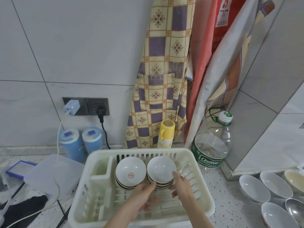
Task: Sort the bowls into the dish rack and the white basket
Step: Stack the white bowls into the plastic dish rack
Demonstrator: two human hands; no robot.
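While both hands reach into the white basket, the action is all on the right-hand stack of bowls. The left hand has its fingers loosely curled, thumb tip touching the stack's near-left side; whether it truly grips, I cannot tell. The right hand cups the stack's right edge, thumb laid over the top bowl's rim, fingers curled beneath. Just beside it, touching, sits a second stack with a red mark inside its top bowl. Both stacks stand in the basket's middle, against the slotted back wall. Off to the right, on the speckled counter, loose bowls wait well apart from the basket.
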